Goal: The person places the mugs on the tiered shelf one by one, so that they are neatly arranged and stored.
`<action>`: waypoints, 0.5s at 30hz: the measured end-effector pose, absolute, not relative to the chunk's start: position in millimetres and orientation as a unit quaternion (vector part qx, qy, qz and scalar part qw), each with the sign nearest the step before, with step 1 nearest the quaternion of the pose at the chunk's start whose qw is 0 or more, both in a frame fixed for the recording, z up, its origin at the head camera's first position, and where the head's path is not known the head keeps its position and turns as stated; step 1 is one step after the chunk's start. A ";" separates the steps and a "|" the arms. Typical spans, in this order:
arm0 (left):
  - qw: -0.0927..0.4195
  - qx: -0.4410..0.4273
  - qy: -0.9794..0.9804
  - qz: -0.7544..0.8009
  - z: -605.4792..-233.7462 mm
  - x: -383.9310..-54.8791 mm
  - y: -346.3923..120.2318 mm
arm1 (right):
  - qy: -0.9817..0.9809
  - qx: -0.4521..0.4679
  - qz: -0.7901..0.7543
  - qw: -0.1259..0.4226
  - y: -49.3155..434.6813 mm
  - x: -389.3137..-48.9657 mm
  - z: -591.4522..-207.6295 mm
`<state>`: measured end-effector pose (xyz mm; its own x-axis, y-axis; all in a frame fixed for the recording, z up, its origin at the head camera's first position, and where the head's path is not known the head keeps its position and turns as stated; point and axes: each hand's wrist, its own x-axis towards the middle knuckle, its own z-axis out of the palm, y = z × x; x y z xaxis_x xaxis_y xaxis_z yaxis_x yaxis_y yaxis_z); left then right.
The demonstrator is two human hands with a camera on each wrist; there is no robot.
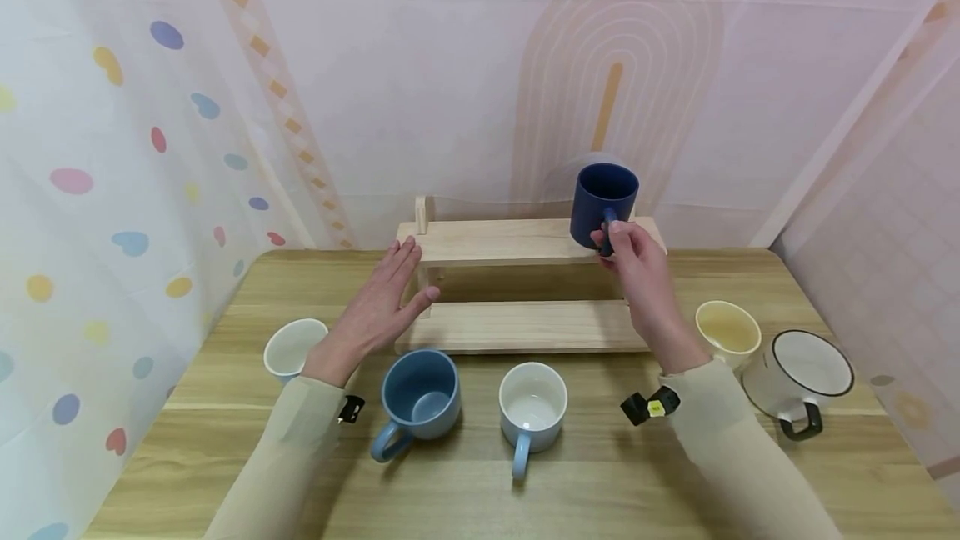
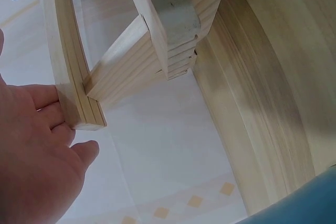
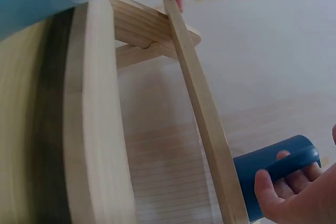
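My right hand [image 1: 647, 282] grips the handle of a dark blue mug [image 1: 597, 211] at the right end of the wooden rack's [image 1: 495, 242] upper shelf. The mug is upright, its base right at the shelf board, and its handle points toward me. In the right wrist view, thumb and fingers wrap the handle of the blue mug [image 3: 252, 169]. My left hand [image 1: 375, 311] lies with straight fingers at the left end of the upper shelf, fingertips touching it. In the left wrist view those fingers [image 2: 50, 114] rest against the board's end.
A blue mug [image 1: 422, 394] and a white mug with a light blue handle [image 1: 533, 407] stand before the rack. A white cup [image 1: 292, 347] is at left; a yellow cup [image 1: 727, 330] and a black-rimmed white mug [image 1: 798, 377] are at right. A patterned curtain [image 1: 420, 90] hangs behind.
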<state>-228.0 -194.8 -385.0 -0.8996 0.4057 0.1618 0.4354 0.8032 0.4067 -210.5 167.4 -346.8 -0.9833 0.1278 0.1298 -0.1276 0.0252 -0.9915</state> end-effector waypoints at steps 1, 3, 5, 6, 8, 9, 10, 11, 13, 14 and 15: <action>0.033 -0.221 -0.949 -0.222 -385.1 -228.0 -194.8 | -0.711 0.004 0.696 0.100 167.4 -207.3 -348.5; 0.032 -0.221 -0.949 -0.221 -385.3 -228.0 -194.8 | -0.719 0.015 0.685 0.115 167.8 -200.9 -351.0; 0.031 -0.221 -0.949 -0.221 -385.4 -228.0 -195.0 | -0.739 0.026 0.662 0.123 169.1 -193.9 -352.8; 0.031 -0.220 -0.949 -0.221 -385.4 -228.0 -195.1 | -0.748 0.032 0.651 0.126 169.9 -190.6 -353.7; 0.030 -0.220 -0.949 -0.222 -385.2 -227.9 -195.1 | -0.766 0.041 0.629 0.129 171.5 -183.7 -354.8; 0.030 -0.220 -0.949 -0.222 -385.1 -228.0 -195.1 | -0.774 0.044 0.618 0.129 172.3 -180.4 -355.4; 0.031 -0.220 -0.949 -0.223 -385.1 -228.1 -195.0 | -0.781 0.046 0.609 0.131 173.0 -176.7 -355.5; 0.031 -0.221 -0.949 -0.223 -385.0 -228.2 -194.9 | -0.785 0.048 0.604 0.130 173.6 -173.2 -355.9; 0.032 -0.221 -0.949 -0.223 -384.9 -228.5 -194.5 | -0.793 0.056 0.592 0.133 174.9 -165.8 -356.9; 0.032 -0.222 -0.949 -0.222 -385.0 -228.6 -194.4 | -0.796 0.060 0.588 0.134 175.3 -162.1 -357.4; 0.032 -0.222 -0.949 -0.222 -385.0 -228.7 -194.2 | -0.797 0.065 0.585 0.136 175.9 -158.2 -358.3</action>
<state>-228.7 -194.2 -385.0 -0.8993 0.4070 0.1602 0.4358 0.8029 0.4067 -158.2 175.9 -358.3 -0.9547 0.0544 0.2925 -0.2629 0.3062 -0.9149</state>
